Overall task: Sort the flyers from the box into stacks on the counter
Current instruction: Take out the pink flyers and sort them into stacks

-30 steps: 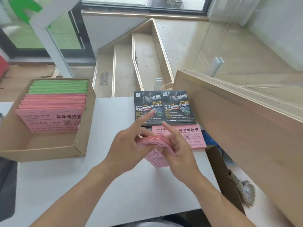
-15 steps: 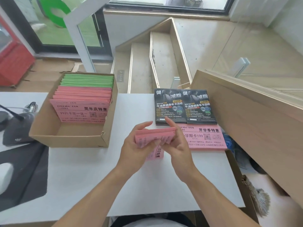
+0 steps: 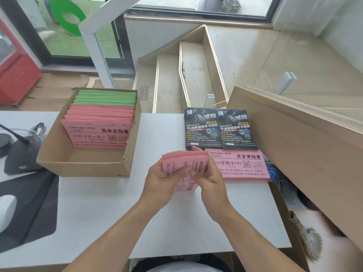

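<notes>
Both hands hold a bundle of pink flyers (image 3: 184, 161) above the white counter (image 3: 110, 209). My left hand (image 3: 163, 179) grips its left side and my right hand (image 3: 208, 177) its right side, thumbs on the top sheet. The cardboard box (image 3: 82, 163) at the left holds upright pink flyers (image 3: 98, 132) in front and green flyers (image 3: 106, 98) behind. On the counter lie two black flyer stacks (image 3: 220, 128) side by side, and a pink flyer stack (image 3: 243, 165) just in front of them, right of my hands.
A dark mouse pad (image 3: 29, 209) with a white mouse (image 3: 5, 211) and a desk microphone base (image 3: 21, 156) sit at the left. A wooden partition (image 3: 294, 138) rises at the right. Stairs (image 3: 180, 75) drop away beyond the counter's far edge.
My left index finger, stretched toward the black stacks a second ago, has come back onto the pink bundle. The bundle now sits squared between both hands. The view shifted left.
</notes>
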The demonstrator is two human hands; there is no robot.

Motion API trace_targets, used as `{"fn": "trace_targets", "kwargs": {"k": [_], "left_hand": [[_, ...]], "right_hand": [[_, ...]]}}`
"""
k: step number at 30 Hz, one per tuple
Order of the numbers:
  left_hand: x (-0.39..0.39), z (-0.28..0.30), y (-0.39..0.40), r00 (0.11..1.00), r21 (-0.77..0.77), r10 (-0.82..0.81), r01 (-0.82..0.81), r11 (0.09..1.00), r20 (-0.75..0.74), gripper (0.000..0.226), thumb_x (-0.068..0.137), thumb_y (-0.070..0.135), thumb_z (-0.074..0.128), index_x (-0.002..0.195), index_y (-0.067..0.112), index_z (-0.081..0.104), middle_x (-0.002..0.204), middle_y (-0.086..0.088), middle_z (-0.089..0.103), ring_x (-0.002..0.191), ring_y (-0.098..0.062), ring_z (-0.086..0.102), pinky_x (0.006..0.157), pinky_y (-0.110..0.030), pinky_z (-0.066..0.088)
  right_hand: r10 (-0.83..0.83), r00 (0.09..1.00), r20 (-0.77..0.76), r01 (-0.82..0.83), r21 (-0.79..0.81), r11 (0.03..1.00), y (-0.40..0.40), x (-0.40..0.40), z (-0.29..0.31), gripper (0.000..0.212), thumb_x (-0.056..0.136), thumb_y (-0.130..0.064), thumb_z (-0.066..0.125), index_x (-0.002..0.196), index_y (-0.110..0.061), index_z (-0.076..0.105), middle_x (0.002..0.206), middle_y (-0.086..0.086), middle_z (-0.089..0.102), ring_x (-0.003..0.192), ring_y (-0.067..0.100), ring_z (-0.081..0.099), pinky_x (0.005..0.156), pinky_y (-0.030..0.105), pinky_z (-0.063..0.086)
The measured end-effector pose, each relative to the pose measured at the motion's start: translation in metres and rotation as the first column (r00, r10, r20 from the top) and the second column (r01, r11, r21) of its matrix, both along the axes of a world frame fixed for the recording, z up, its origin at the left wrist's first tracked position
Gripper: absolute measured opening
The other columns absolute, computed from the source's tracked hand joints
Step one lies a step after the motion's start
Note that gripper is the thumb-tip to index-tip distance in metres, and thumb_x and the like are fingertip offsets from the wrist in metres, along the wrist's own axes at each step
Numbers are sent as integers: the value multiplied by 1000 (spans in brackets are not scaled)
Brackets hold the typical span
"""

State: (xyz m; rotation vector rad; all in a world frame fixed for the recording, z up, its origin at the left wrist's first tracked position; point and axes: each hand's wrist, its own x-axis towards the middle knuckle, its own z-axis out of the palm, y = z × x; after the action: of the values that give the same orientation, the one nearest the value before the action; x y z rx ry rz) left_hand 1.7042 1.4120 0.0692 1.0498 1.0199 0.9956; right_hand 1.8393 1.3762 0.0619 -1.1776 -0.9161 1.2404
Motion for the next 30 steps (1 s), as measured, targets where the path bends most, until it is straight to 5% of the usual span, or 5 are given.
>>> {"fn": "trace_targets", "kwargs": {"k": [10,18,22,25,30], "left_hand": [[25,3,10,951,-294,137,-52,954,279,30,86,23,69,112,8,71,109,-15,76,97,-30,74,83,-43,57],[48,-38,38,949,-72,-53,32,997,-309,65,86,15,79,139,37,49,92,1,70,91,-14,71,76,-26,51],[88,-52,45,909,-83,-125,100,992,-397,78,86,12,77,150,31,38,97,0,71,93,-13,71,82,-34,57],[111,-59,52,891,-117,-112,67,991,-441,87,85,11,75,156,26,28,94,3,72,96,-12,70,95,-40,55],[127,-70,57,838,-135,-138,77,988,-529,93,85,10,73,159,23,19,92,3,73,98,-14,68,86,-28,48]], "right_hand": [[83,965,249,-13,-270,963,-23,86,-8,71,93,3,66,147,-35,39,101,7,75,105,21,72,96,44,55],[-89,858,506,256,-271,928,-16,167,3,71,82,-3,80,133,-45,53,107,0,69,89,7,73,69,24,58],[-229,741,631,453,-219,864,11,194,-5,72,80,-1,79,135,-41,53,110,-6,65,87,11,73,76,40,63],[-149,581,800,462,-173,870,32,201,-10,73,83,-2,73,140,-39,48,112,-10,60,93,10,67,80,40,61],[-6,414,910,395,-174,902,54,203,-29,69,85,2,60,140,-37,48,115,-10,50,95,12,59,83,40,57]]}}
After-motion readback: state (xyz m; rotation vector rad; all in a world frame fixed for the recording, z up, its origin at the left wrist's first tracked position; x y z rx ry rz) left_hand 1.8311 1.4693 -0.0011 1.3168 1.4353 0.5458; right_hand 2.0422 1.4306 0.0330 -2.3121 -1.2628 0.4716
